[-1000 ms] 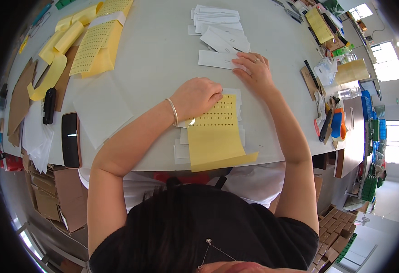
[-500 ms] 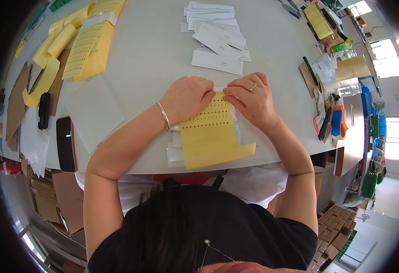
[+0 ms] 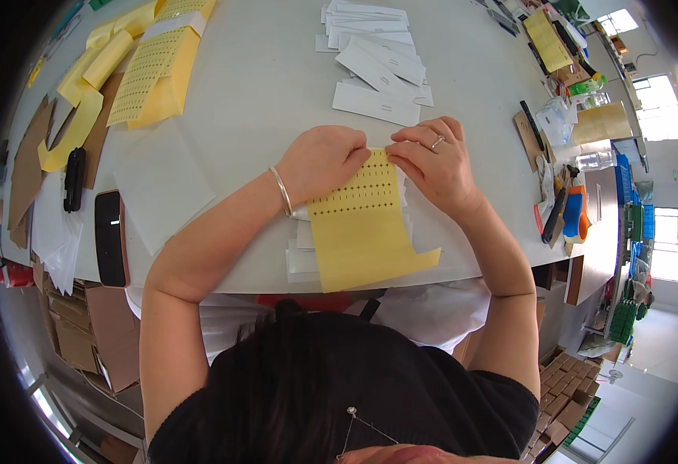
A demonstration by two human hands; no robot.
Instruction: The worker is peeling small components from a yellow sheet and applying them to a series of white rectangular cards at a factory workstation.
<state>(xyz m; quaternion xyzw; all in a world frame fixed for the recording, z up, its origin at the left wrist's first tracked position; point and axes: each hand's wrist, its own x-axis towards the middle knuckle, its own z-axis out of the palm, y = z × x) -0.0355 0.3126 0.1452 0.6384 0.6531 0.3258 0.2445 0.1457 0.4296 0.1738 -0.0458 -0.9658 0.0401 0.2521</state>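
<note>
A yellow sheet (image 3: 358, 243) with rows of small black marks lies in front of me, its near right corner sticking out to the side. My left hand (image 3: 323, 162) is closed at its far left edge, with thumb and fingers pinching there. At the far right corner, the thumb and forefinger of my right hand (image 3: 441, 166) are pressed together on the sheet. Several white papers (image 3: 302, 263) lie partly under it. What else the fingertips may hold is too small to make out. Beyond my hands is a loose pile of white folded cards (image 3: 376, 103).
To the left are more marked yellow sheets (image 3: 149, 85), a curling yellow strip (image 3: 80, 124), a translucent sheet (image 3: 161, 182), a black phone (image 3: 109, 240) and a black stapler-like object (image 3: 74, 179). An orange-and-blue tape roll (image 3: 576, 214) and a black-handled tool (image 3: 555, 209) lie at the right edge.
The whole view has shifted slightly. Both hands stay at the far edge of the yellow sheet, with the fingertips barely farther apart.
</note>
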